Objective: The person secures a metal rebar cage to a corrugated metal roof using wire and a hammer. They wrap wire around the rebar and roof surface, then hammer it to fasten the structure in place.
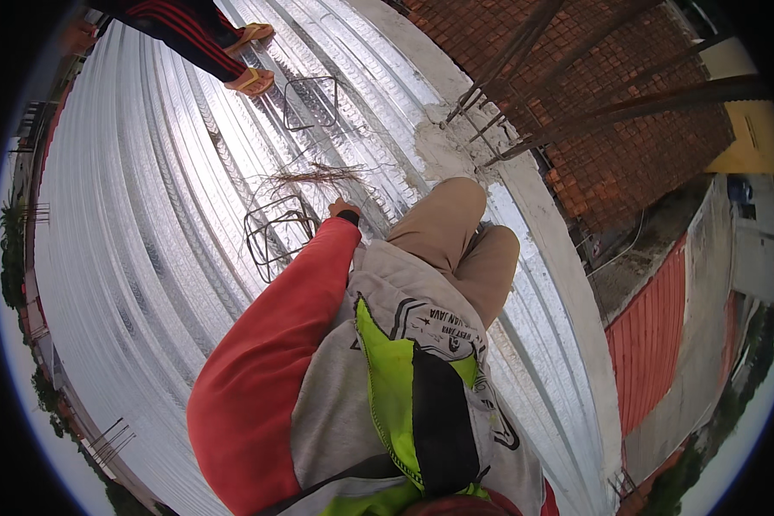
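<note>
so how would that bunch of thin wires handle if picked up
The thin wires would likely flex, as the strands are slender. They may splay or shed strands, since they already fan out loosely on the ridged metal decking.

left hand (344, 209): grip too small to be made out | right hand: hidden from view | wire bundle (318, 175): strands too fine to be counted | steel stirrups (269, 223): overlapped, number obscured | co-worker's striped trousers (185, 36): cut off by top edge | wearer's feet: concealed by tan trousers (443, 222)
</note>
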`<state>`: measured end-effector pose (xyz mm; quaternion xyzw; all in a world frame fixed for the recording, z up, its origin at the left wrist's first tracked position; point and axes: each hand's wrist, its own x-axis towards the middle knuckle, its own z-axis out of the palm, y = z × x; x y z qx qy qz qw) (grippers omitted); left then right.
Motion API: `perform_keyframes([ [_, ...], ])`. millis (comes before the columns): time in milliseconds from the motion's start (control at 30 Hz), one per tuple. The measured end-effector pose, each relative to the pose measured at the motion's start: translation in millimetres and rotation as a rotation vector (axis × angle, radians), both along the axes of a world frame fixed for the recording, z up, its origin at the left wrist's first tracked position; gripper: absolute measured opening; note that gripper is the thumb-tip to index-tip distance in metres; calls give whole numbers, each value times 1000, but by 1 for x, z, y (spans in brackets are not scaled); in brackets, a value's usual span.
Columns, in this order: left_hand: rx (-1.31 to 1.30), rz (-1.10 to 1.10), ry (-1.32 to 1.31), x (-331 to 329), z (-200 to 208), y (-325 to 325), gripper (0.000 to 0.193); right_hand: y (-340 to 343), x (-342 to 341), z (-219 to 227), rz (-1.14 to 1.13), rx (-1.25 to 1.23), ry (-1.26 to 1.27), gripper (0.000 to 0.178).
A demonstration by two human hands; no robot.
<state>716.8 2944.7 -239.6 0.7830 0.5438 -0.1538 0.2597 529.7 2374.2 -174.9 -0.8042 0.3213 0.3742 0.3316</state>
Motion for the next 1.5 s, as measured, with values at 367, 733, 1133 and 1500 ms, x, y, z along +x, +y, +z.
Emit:
perform_keyframes([
  [367, -61, 100, -1, 3, -26, 20, 38, 29, 28, 34, -171, 58, -99, 48],
  [733, -250, 591, -796, -70, -9, 11, 14, 41, 71, 17, -222, 126, -151, 45],
  [1133, -315, 236, -745, -81, 28, 17, 21, 43, 194, 26, -627, 301, -625, 37],
  [1500, 128, 860, -1182, -134, 109, 165, 22, 139, 390, 266, -37, 712, -931, 38],
])
